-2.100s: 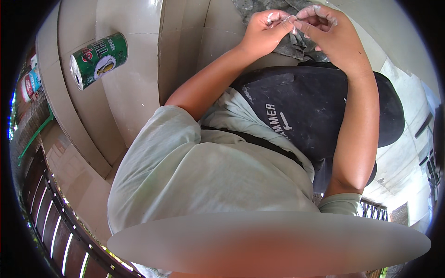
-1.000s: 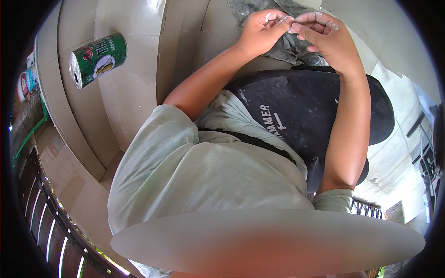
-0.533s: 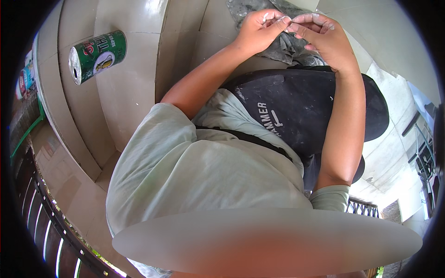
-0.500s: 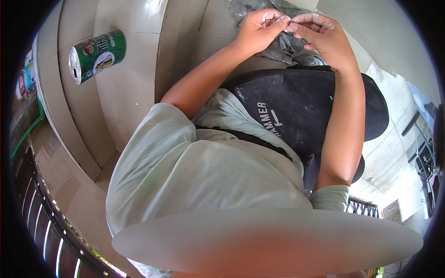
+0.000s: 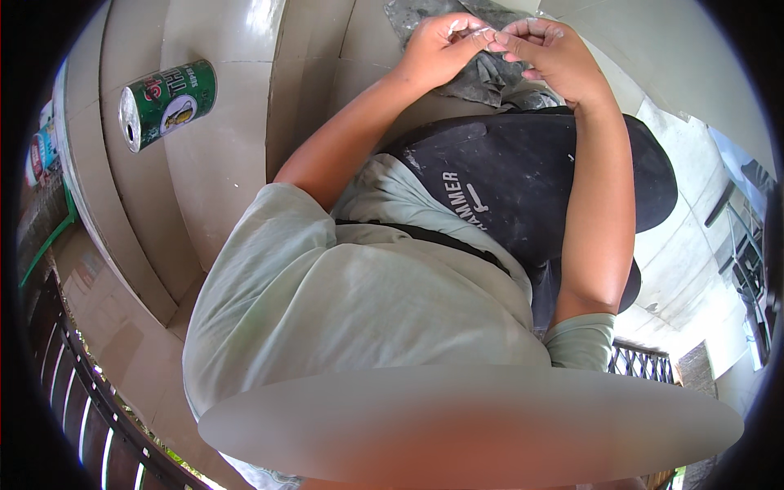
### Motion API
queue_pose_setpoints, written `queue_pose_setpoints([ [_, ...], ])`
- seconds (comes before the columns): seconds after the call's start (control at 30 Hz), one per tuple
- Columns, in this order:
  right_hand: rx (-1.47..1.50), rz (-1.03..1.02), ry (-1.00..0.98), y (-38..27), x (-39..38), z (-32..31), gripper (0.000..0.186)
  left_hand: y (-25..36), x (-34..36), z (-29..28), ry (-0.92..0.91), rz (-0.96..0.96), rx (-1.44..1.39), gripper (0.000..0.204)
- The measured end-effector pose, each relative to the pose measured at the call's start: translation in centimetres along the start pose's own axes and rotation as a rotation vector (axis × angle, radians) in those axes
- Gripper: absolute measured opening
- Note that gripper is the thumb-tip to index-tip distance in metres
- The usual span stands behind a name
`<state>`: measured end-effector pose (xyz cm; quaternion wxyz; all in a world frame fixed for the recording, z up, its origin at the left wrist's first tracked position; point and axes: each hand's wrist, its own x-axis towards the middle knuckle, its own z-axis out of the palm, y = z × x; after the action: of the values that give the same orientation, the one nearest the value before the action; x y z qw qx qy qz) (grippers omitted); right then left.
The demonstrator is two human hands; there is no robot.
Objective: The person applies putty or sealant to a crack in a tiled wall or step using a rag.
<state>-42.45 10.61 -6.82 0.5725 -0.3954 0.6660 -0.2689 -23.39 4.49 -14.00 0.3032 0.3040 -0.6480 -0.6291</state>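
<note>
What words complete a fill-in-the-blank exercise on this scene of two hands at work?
1. The green metal drink can lies on its ____.
2. The left hand and right hand meet at their ____.
3. Beneath both hands lies a crumpled ____ cloth.
4. The person wears a pale green ____.

Missing words: side; fingertips; grey; shirt

Both bare forearms reach forward over the black shorts (image 5: 531,188), elbows bent; the left hand (image 5: 441,49) and right hand (image 5: 547,57) meet just beyond the shorts' far edge, fingertips touching; each hand's thumb and forefinger are pinched together; whether anything sits between them cannot be told; both wrists bend slightly inward.
</note>
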Motion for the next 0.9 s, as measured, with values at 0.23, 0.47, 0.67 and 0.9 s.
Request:
queue_pose_setpoints([
  [0.23,0.084,0.070,0.046,-1.1,-0.4,0.3,0.020,1.0,0.5,0.0,-0.055,0.049,0.092,0.011],
  [0.47,0.099,0.102,0.088,-1.9,-1.0,0.0,0.013,1.3,0.8,0.1,-0.047,-0.034,0.120,0.012],
  [0.67,0.120,0.100,0.039,-1.4,-0.6,-0.1,0.014,2.2,0.8,0.1,-0.038,-0.015,0.235,0.012],
  [0.9,0.184,0.076,0.046,0.2,0.2,0.1,0.015,3.0,1.0,0.2,-0.032,0.046,0.364,0.011],
])
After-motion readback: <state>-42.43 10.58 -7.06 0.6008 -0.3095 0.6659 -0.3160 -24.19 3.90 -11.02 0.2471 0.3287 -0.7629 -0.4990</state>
